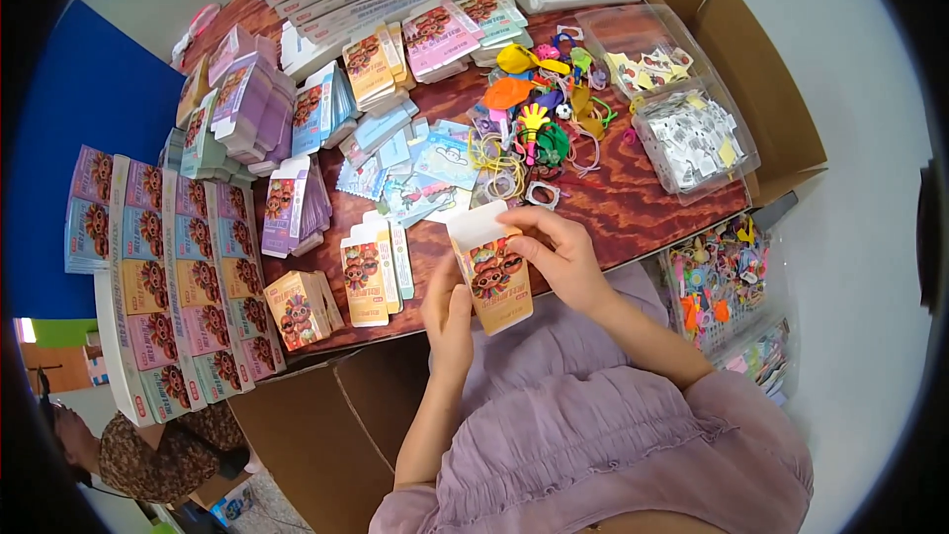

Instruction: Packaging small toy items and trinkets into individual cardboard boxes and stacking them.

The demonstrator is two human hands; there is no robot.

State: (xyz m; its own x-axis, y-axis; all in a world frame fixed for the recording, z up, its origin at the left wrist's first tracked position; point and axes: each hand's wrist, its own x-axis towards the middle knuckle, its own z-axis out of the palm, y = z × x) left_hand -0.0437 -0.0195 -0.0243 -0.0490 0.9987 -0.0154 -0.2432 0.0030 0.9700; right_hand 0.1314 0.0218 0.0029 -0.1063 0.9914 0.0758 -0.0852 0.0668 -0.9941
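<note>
Head view: left fingers (459, 311) and right fingers (537, 222) clamp an orange carton (501, 289) at the near edge of the desk (623, 210); its top flap stands up, unclosed. Apparently left: many stacked cartons (287, 203), loose trinkets (534, 123).

A carton (501, 282) sits between the fingers (542, 222); toys (542, 119) lie beyond them, packets (443, 163) beyond-left, carton stacks (297, 206) left, a tub (710, 184) beyond-right.

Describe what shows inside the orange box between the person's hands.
At the open top of the orange box, plain white inner card shows. The front panel and right hand cover the deeper interior, so whether anything lies inside cannot be seen.
</note>
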